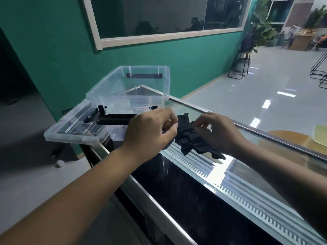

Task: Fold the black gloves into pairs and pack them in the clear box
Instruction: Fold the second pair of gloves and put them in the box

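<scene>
A crumpled heap of black gloves (pixel 192 138) lies on the glass counter (pixel 247 188) between my hands. My left hand (pixel 150 131) has its fingers curled and pinches one end of a black glove. My right hand (pixel 219 131) reaches in from the right, and its fingertips pinch the gloves' upper edge. The clear box (pixel 134 89) stands open just behind my left hand at the counter's far left end, with nothing visible inside. Its clear lid (pixel 74 128) with black handle latches lies in front of the box, overhanging the counter's edge.
The counter has a metal rim (pixel 159 209) along the near side and a slotted rail under the glass. A green wall (pixel 53 50) stands behind the box. At the far right lie a round wooden board (pixel 290 138) and a pale yellow thing (pixel 320 137).
</scene>
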